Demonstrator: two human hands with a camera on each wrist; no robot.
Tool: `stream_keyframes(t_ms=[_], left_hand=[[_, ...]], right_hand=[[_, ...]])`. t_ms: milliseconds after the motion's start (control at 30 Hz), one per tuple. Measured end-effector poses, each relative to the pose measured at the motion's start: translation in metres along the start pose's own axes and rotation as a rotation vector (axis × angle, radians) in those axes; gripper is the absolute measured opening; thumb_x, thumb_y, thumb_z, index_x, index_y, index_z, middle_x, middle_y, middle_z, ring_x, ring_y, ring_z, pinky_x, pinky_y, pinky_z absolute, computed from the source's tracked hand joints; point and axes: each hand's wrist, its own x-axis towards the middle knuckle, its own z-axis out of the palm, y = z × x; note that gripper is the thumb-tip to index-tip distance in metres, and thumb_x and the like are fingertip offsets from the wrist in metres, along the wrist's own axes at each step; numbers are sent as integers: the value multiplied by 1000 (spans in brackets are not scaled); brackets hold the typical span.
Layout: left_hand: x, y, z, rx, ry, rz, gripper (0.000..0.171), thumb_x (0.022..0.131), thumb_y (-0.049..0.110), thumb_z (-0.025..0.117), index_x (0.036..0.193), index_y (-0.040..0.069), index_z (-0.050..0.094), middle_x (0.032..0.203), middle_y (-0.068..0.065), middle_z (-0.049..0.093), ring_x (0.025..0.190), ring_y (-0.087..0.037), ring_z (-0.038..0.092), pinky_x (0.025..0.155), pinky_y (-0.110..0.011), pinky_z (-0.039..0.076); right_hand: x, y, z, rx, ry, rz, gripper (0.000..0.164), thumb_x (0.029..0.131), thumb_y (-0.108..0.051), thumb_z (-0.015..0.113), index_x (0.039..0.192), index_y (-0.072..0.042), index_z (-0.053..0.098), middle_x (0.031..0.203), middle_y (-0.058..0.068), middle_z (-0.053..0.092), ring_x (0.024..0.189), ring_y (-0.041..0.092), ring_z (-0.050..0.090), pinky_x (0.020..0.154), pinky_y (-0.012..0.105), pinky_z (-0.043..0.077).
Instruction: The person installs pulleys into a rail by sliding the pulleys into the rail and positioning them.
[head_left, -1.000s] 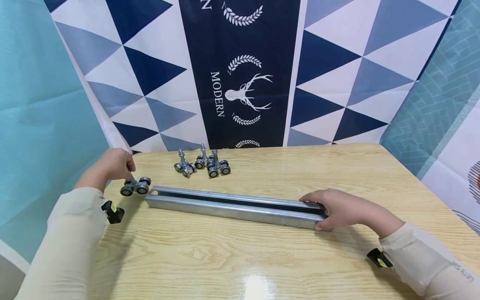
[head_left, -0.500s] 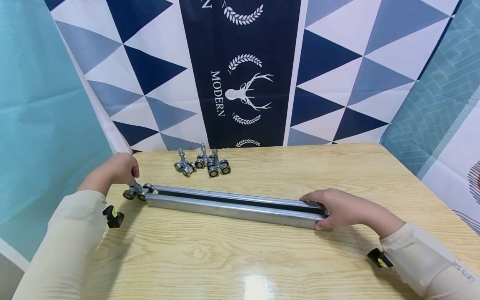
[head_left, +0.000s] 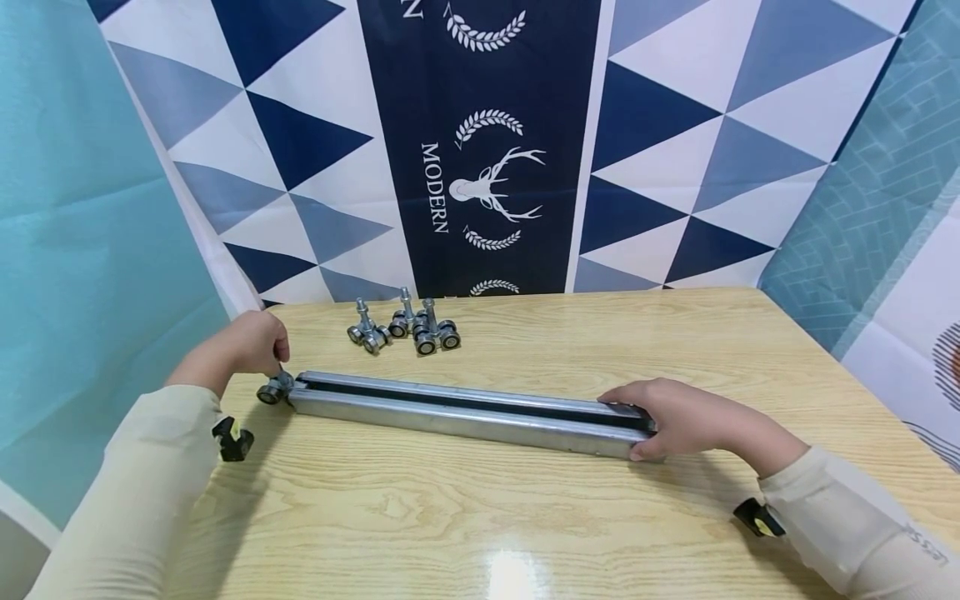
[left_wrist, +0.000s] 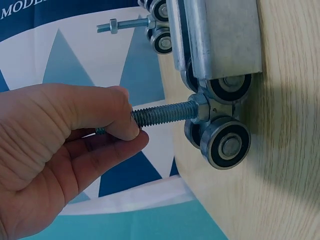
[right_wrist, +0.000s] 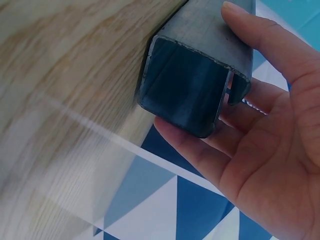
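Observation:
My left hand (head_left: pixel 251 342) pinches the threaded bolt (left_wrist: pixel 165 115) of a four-wheeled trolley roller (left_wrist: pixel 227 145) between thumb and fingers. The roller's front wheels sit in the left end of a slotted metal channel rail (head_left: pixel 465 418); its rear wheels are still outside that end. In the left wrist view the bolt passes out toward the hand, away from the tabletop. At the rail's other end, my right hand (head_left: pixel 682 421) grips it with the thumb on the near side and fingers on the far side. The right wrist view shows that end as a hollow opening (right_wrist: pixel 182 90).
Three more trolley rollers (head_left: pixel 427 329) stand bolt-up near the table's back edge, behind the rail. A patterned cloth (head_left: pixel 495 150) hangs at the back of the wooden table (head_left: pixel 420 517). Teal cloth (head_left: pixel 97 250) borders the left side.
My left hand has moved right and slightly nearer with the roller, from beside the rail to its end, and the front wheels have entered. The right hand and rail hold still.

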Motion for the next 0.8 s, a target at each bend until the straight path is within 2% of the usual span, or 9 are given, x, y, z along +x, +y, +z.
stream_keyframes(t_ms=[333,800], left_hand=[[4,13,0,-10,-17,44,16,66,-7,74,74,6,70,70,2,63,62,-15,55,58,-35,51],[6,22,4,32,17,92,15,65,-3,77,71,9,71,66,7,62,60,-10,53,59,-34,50]], right_hand=[[-1,-1,-2,6,-2,-12,65,77,-23,83,132,0,57,126,12,61,112,29,59,89,49,49],[-1,-1,-1,1,-3,5,66,76,-22,83,132,0,57,125,11,61,111,27,59,89,49,49]])
